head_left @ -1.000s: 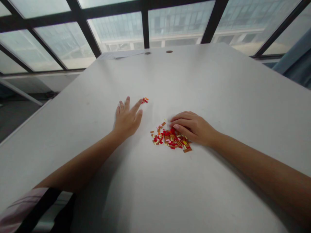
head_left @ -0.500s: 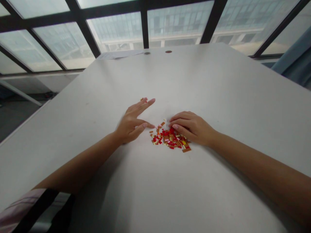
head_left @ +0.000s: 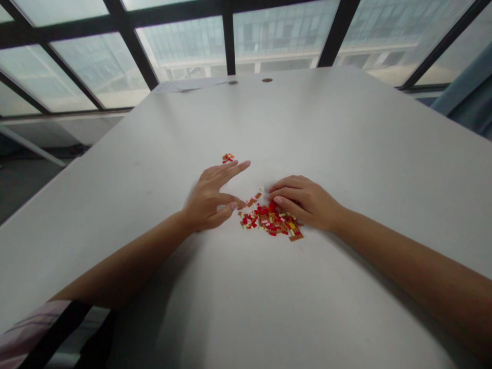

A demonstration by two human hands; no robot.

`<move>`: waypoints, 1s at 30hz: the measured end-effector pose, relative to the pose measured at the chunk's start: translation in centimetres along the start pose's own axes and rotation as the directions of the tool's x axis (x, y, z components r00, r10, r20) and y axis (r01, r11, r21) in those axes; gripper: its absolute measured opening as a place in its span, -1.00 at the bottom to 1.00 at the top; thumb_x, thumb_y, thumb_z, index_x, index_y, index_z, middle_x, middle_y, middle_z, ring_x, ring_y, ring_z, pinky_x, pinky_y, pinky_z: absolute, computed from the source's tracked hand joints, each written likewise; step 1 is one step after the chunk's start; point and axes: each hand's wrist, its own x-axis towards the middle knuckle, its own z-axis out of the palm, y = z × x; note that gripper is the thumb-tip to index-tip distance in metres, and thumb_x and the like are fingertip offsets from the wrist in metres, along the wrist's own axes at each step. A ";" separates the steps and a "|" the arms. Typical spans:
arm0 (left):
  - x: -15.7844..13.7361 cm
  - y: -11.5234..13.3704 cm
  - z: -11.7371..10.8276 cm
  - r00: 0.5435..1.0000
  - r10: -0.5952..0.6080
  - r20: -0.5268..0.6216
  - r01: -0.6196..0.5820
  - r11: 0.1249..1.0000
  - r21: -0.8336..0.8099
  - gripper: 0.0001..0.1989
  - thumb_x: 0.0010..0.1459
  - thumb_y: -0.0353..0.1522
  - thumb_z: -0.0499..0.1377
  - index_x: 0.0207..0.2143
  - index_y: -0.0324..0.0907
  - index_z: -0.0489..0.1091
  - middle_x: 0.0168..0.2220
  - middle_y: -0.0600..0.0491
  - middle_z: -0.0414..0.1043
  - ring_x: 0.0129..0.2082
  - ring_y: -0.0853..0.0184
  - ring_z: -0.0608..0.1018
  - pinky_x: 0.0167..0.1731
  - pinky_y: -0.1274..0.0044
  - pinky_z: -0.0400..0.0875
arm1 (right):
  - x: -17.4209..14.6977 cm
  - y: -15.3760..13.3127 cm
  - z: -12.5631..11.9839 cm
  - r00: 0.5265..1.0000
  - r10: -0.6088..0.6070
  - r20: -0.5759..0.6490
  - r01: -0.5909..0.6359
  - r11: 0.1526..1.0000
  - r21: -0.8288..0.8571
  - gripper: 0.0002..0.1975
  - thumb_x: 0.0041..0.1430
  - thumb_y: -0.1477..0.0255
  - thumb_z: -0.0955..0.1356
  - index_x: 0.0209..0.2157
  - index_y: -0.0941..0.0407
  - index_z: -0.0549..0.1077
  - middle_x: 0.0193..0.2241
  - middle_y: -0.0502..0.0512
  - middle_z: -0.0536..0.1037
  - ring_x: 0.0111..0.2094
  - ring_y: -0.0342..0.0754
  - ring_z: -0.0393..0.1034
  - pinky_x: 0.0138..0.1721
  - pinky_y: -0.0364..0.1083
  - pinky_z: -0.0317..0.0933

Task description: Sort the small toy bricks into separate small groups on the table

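1. Tabletop (head_left: 346, 128), pale grey and matte, fills your view; its far edge meets a wall of dark-framed windows (head_left: 230, 36) with a building beyond.
2. Two small round marks (head_left: 266, 80) sit near the far edge, with a sheet of paper (head_left: 188, 85) lying flat towards the far left corner.
3. A pile of small bricks (head_left: 271, 220), red, orange and cream, lies mid-table.
4. Your right hand (head_left: 305, 202) rests curled on the pile's right side; I cannot tell whether it grips a brick.
5. Your left hand (head_left: 211, 197) holds nothing, fingers spread loosely, thumb tip at the pile's left edge.
6. A small cluster of bricks (head_left: 228, 157) sits apart, just beyond your left fingertips.
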 end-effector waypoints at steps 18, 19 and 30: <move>-0.4 -1.5 1.5 0.813 -0.562 -0.150 0.581 0.772 0.257 -0.59 0.41 -0.26 -0.08 0.08 -0.06 0.50 0.27 -0.06 0.33 0.33 0.07 0.30 0.35 0.15 0.13 | 0.0 0.0 0.0 1.000 0.000 -0.002 0.000 1.000 0.001 -0.59 0.46 0.31 0.17 -0.21 0.14 0.61 -0.20 0.23 0.66 -0.16 0.03 0.53 -0.09 0.04 0.37; -0.3 -1.3 1.5 0.810 -0.572 -0.129 0.583 0.764 0.277 -0.61 0.41 -0.26 -0.05 0.07 -0.05 0.51 0.30 -0.06 0.29 0.36 0.03 0.25 0.35 0.12 0.10 | 0.0 0.0 0.0 1.000 -0.003 -0.002 0.003 1.000 -0.001 -0.59 0.46 0.31 0.17 -0.22 0.14 0.61 -0.21 0.23 0.66 -0.16 0.03 0.53 -0.10 0.04 0.37; 0.7 -0.7 1.9 0.696 -0.717 -0.028 0.664 0.628 0.406 -0.53 0.39 -0.24 0.05 0.32 0.10 0.28 0.47 -0.07 -0.09 0.45 -0.24 -0.05 0.37 -0.01 -0.05 | 0.1 -0.2 -0.1 1.000 0.000 -0.009 0.000 1.000 0.008 -0.59 0.46 0.31 0.18 -0.22 0.15 0.61 -0.21 0.23 0.66 -0.16 0.03 0.53 -0.10 0.04 0.37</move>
